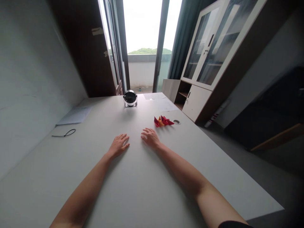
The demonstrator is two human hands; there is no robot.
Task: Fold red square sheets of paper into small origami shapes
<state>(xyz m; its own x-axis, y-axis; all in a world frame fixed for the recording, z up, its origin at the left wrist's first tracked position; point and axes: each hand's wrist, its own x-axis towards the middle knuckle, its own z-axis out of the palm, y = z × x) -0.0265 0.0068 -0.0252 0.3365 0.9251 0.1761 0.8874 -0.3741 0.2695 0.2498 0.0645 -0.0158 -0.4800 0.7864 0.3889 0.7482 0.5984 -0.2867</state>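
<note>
My left hand (pixel 119 145) lies palm down on the white table (pixel 133 190), its fingers stretched and the thumb apart. To its right, my right hand (pixel 150 137) rests on the same surface, fingers extended and slightly bent, with nothing in it. A gap of bare tabletop separates the two hands. Just beyond my right hand, to the right, sits a cluster of folded red paper pieces (pixel 167 121) with an orange folded piece (pixel 159 121) among them. Beside the cluster is a pale ring, like a roll of tape (pixel 177 122).
A round black-and-silver device on a stand (pixel 130 98) is near the far edge. Paper sheets (pixel 163 103) lie at the back right, more papers (pixel 74 115) by the left wall. A looped black cable tie (pixel 65 134) lies left. A glass-door cabinet (pixel 209 47) stands right.
</note>
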